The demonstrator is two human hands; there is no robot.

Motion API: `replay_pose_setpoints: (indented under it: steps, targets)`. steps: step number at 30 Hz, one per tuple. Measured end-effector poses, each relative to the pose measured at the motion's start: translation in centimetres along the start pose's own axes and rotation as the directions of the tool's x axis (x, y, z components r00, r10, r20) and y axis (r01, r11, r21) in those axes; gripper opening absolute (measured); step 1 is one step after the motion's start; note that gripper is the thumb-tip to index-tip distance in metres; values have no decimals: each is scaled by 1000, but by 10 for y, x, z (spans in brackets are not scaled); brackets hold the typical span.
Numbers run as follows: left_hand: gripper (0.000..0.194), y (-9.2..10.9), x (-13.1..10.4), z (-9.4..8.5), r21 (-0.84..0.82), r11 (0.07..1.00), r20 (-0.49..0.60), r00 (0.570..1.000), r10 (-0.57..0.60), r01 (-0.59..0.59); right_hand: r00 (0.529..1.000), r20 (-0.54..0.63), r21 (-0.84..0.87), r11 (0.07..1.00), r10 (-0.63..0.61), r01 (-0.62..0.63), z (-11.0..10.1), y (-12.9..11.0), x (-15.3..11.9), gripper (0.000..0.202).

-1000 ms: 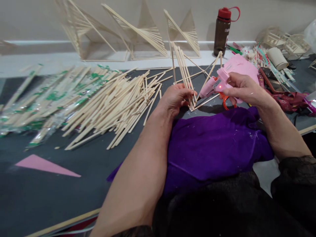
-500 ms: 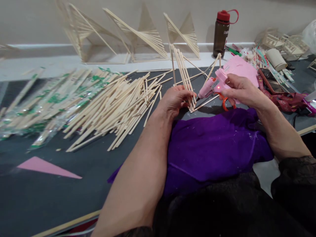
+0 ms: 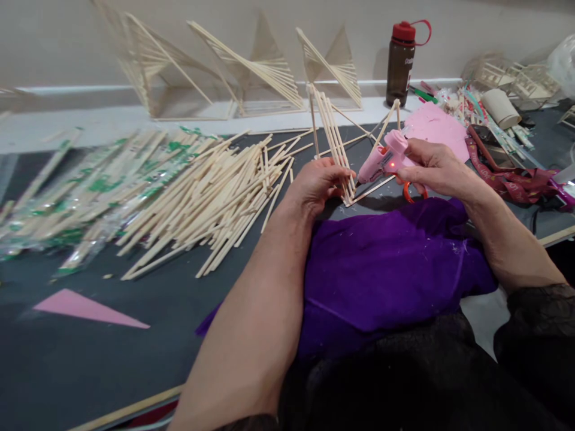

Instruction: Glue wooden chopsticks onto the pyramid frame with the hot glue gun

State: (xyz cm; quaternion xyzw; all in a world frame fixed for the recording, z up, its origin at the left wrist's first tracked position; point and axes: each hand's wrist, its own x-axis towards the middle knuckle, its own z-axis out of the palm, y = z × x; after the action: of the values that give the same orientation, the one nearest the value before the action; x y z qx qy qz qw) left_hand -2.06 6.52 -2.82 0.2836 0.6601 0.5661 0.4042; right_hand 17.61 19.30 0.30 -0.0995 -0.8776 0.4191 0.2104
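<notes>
My left hand [image 3: 321, 181] is closed on the lower part of a wooden stick frame [image 3: 331, 123], where several thin sticks fan up side by side. In my right hand [image 3: 433, 164] is a pink glue gun [image 3: 381, 158] with a lit red light; its nozzle points left at the sticks beside my left fingertips. Whether the tip touches the wood I cannot tell. Below the gun, orange-handled scissors [image 3: 408, 191] lie partly hidden on the dark table. A purple cloth [image 3: 386, 269] spreads between my forearms.
Loose sticks [image 3: 215, 197] are heaped on the left beside plastic-wrapped sticks [image 3: 90, 185]. Twisted stick models [image 3: 265, 66] stand along the wall, near a brown bottle [image 3: 399, 66]. A pink triangle [image 3: 90, 308] lies front left; a phone [image 3: 489, 149] and ribbon [image 3: 516, 185] lie right.
The glue gun has tilted slightly and shifted a little left in my right hand. My left hand keeps its hold on the stick frame.
</notes>
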Motion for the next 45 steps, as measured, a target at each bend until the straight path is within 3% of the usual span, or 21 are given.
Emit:
replay_pose_setpoints:
  steps: [14,22,28,45]
  targets:
    - [23,-2,1,-1,2,1000,-3,1000,7,-7,999,-29,-80,997,17,-19,1,-2,0,31]
    - [26,-3,2,-2,14,1000,9,1000,12,-13,999,0,-21,999,33,-33,2,-13,1,31]
    - [21,-5,4,-3,-40,999,5,1000,4,-4,999,26,-11,999,31,-31,1,-8,1,29]
    - [18,-5,2,-4,-30,1000,20,1000,6,-6,995,-28,-131,987,-100,95,0,2,1,21]
